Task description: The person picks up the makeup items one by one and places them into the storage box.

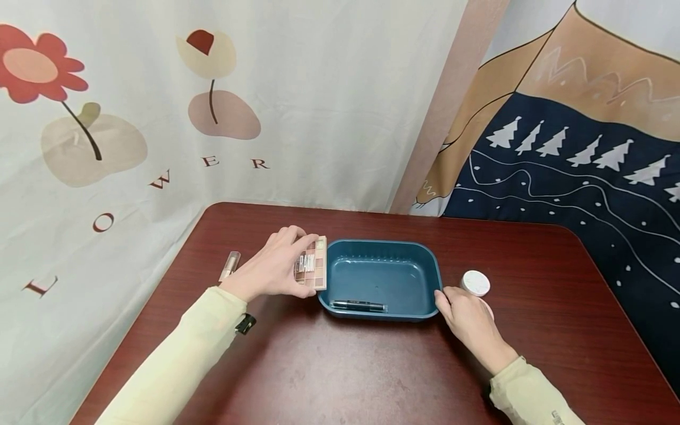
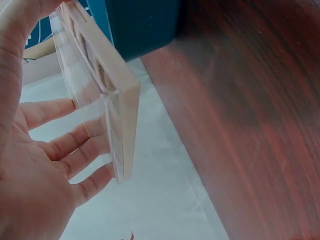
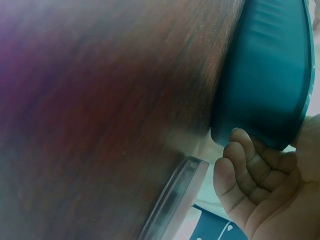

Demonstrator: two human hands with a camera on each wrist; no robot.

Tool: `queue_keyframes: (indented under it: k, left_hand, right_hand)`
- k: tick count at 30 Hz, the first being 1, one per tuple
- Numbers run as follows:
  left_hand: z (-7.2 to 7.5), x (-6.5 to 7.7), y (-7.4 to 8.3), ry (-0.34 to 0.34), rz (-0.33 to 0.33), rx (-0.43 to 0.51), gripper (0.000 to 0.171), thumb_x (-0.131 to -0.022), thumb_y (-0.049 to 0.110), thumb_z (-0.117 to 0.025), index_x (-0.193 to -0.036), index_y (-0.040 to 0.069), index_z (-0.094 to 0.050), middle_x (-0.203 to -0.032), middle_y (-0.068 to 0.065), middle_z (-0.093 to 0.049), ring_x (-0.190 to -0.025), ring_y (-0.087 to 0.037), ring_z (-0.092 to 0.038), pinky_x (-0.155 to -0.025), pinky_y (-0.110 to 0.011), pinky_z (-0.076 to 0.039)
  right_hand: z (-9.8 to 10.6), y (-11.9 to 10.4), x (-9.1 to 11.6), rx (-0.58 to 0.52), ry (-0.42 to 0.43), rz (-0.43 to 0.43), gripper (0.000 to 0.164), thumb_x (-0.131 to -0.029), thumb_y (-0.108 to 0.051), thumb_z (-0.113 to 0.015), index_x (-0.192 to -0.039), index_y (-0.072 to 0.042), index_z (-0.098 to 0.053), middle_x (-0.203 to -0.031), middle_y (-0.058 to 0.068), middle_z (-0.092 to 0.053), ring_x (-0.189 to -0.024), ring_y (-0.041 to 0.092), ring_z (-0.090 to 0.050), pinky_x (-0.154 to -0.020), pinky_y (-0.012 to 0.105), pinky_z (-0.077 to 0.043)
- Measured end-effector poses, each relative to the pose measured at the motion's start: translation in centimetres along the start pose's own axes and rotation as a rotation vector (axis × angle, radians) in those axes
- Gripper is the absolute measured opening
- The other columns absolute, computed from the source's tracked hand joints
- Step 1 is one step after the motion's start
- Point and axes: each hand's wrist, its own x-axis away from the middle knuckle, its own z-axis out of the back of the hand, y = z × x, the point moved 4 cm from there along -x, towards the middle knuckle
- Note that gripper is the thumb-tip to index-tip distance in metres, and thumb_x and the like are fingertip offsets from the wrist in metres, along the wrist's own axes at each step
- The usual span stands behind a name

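Note:
My left hand (image 1: 271,265) grips an eyeshadow palette (image 1: 320,265) by its edges, beside the left rim of a blue plastic bin (image 1: 377,277). The palette stands tilted, its clear lid (image 2: 75,75) toward the palm in the left wrist view. On the bin's floor, along the near wall, lies a dark double-ended pen (image 1: 358,306). At the bin's near right corner, my right hand (image 1: 470,319) holds the rim, thumb on top and fingers (image 3: 237,170) curled against the outer wall.
A white round jar (image 1: 475,283) stands just beyond the right hand. A pinkish round case (image 1: 487,308) is partly hidden by that hand. Left of the bin, a small clear tube (image 1: 230,265) lies near the edge of the dark red table (image 1: 340,372). Printed curtains hang behind.

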Motion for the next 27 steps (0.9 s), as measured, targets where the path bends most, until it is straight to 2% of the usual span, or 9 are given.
queue_keyframes:
  k: [7, 19, 27]
  left_hand:
    - [-0.3, -0.5, 0.8, 0.0, -0.009, -0.003, 0.103, -0.061, 0.05, -0.092, -0.144, 0.003, -0.054, -0.119, -0.013, -0.053, -0.108, -0.029, -0.047, -0.098, -0.047, -0.04]
    - [-1.2, -1.5, 1.9, 0.006, -0.034, 0.004, 0.102, -0.062, 0.052, -0.09, -0.144, 0.001, -0.055, -0.122, -0.014, -0.053, -0.113, -0.031, -0.047, -0.104, -0.05, -0.038]
    - [-1.9, -2.1, 2.6, -0.014, -0.052, -0.013, 0.099, -0.065, 0.053, -0.089, -0.145, 0.003, -0.056, -0.122, -0.011, -0.052, -0.109, -0.026, -0.046, -0.1, -0.046, -0.039]
  right_hand:
    - [-0.1, 0.1, 0.1, 0.0, 0.001, 0.0, 0.039, -0.092, -0.01, -0.066, -0.062, -0.017, -0.042, -0.061, 0.001, -0.044, -0.053, 0.022, -0.051, -0.045, 0.036, -0.035]
    - [-0.1, 0.1, 0.1, 0.004, 0.003, 0.011, 0.04, -0.092, -0.009, -0.066, -0.062, -0.018, -0.041, -0.06, -0.002, -0.041, -0.053, 0.016, -0.046, -0.046, 0.032, -0.034]
    - [-0.1, 0.2, 0.1, 0.005, 0.005, 0.014, 0.041, -0.092, -0.008, -0.066, -0.062, -0.017, -0.04, -0.06, -0.001, -0.041, -0.053, 0.017, -0.046, -0.045, 0.033, -0.034]
